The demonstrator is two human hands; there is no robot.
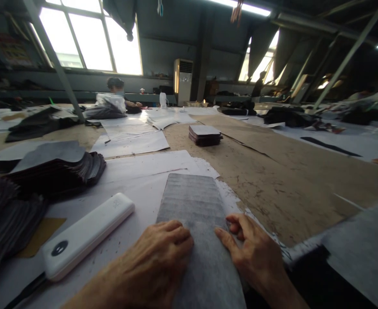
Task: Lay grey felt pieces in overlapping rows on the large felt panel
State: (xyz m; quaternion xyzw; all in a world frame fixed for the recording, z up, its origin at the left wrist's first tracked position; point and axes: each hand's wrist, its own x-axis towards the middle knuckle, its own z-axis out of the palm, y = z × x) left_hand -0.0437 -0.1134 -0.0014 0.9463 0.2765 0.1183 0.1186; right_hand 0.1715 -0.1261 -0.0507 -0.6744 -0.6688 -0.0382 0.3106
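Observation:
A long grey fabric panel (192, 199), with faint crosswise ridges on its far part, lies in front of me on white paper. My left hand (163, 253) rests on the panel's left side, palm down, its fingers bent and close together; their undersides are hidden. At the right edge of the panel is my right hand (253, 249). Its thumb touches the grey surface while the curled fingers stay apart from the thumb, beside the edge. No object shows between them.
A white power bank (89, 236) with a black cable lies to the left. Stacks of dark cut fabric (56, 167) stand behind it, and a smaller stack (205, 135) sits farther ahead. Brown paper (272, 184) covers the table's right. A person (115, 88) is across the table.

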